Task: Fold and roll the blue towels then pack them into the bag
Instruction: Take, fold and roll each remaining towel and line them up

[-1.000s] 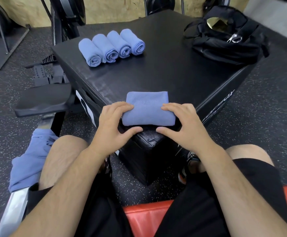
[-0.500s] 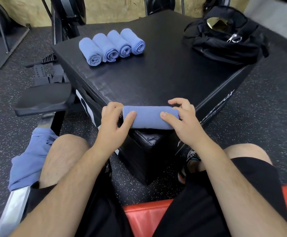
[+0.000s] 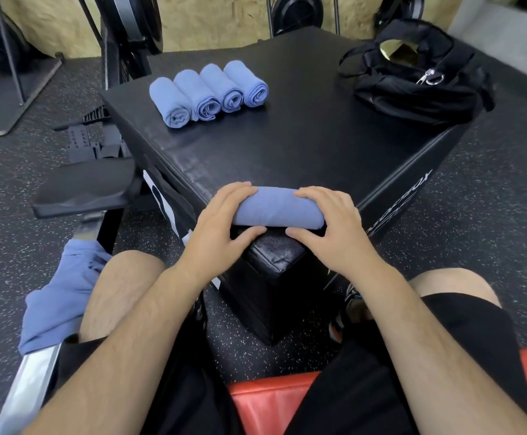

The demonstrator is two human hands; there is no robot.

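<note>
Towel roll point(image 3: 276, 211) lies across the near corner of the desk point(image 3: 287, 146), a black padded box, w/ both hands on it. Left hand point(image 3: 221, 224) covers its left end and right hand point(image 3: 328, 227) its right end. Fingers point(image 3: 237, 189) of each hand curl over the top & far side and the thumbs tuck in at the near side, so the roll is clamped at both ends w/ only its middle showing. That grip is prob. there to stop the layers springing loose & to hold the ends even. The near corner prob. suits b/c it's the shortest reach for someone seated.

Four finished rolls point(image 3: 209, 92) lie at the far-left of the desk, touching side by side, spiral ends toward the camera. They look parked clear of the work spot, likely staged to go in together. Bag point(image 3: 412, 76) sits at the far-right corner, well apart from them, top gaping open. No blue shows inside it, so packing looks not yet begun.

Loose towel point(image 3: 58, 302) hangs crumpled beside the left knee, over a metal rail point(image 3: 27, 381) below desk level. It's unfolded, near the left hand's side, prob. next in line.

Est. progress: four rolls done, this one about finished, at least one more to fold & roll, then all into the bag.
</note>
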